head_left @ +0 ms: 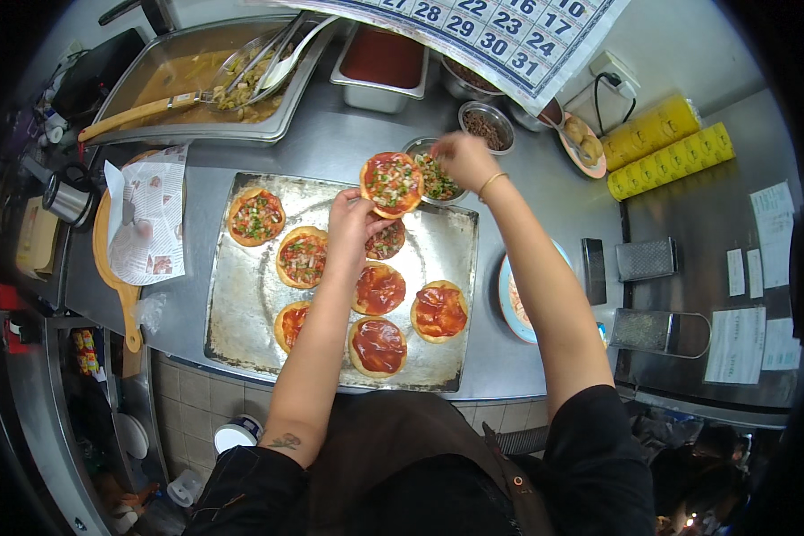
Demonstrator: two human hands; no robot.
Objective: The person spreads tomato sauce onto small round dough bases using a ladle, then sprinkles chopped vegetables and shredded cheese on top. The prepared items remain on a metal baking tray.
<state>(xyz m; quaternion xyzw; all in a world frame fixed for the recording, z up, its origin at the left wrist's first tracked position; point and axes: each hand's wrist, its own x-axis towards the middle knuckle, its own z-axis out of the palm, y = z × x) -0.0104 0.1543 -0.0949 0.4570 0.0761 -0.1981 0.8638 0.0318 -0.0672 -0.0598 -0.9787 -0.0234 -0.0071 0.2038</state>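
Observation:
My left hand holds up a mini pizza by its edge, thumb on top. It is spread with red sauce and scattered with chopped green, white and red bits. Beside it, my right hand has its fingers drawn together over a metal bowl of chopped vegetables; what they pinch is hidden. Below lies a worn metal baking tray with several mini pizzas. Some, such as the upper left mini pizza, bear chopped bits; others, such as the sauced base, show only red sauce.
Behind stand a pan of stew with utensils, a tub of red sauce and a bowl of dark crumbs. A paper-covered wooden board lies left. Rightward are a bowl, a grater and yellow rolls.

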